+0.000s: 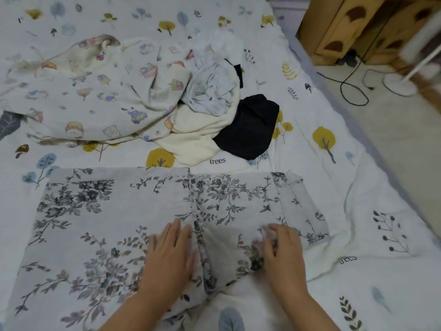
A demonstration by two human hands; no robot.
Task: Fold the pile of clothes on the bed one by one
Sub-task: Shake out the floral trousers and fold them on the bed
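Observation:
A grey garment with a dark floral print point(114, 211) lies spread flat across the near part of the bed. My left hand point(168, 256) rests flat on it with fingers apart, just left of its centre seam. My right hand point(282, 254) pinches a bunch of the same fabric near the garment's right side. Beyond it sits the pile: a cream cartoon-print piece point(95, 99), a pale grey crumpled piece point(212, 91), a plain cream piece point(193, 142) and a black piece point(250, 130).
The bed sheet point(334, 163) is white with tree and leaf prints. Its right edge runs diagonally beside the floor. On the floor stand a wooden cabinet point(346, 27), a black cable point(350, 89) and a white fan base point(401, 82).

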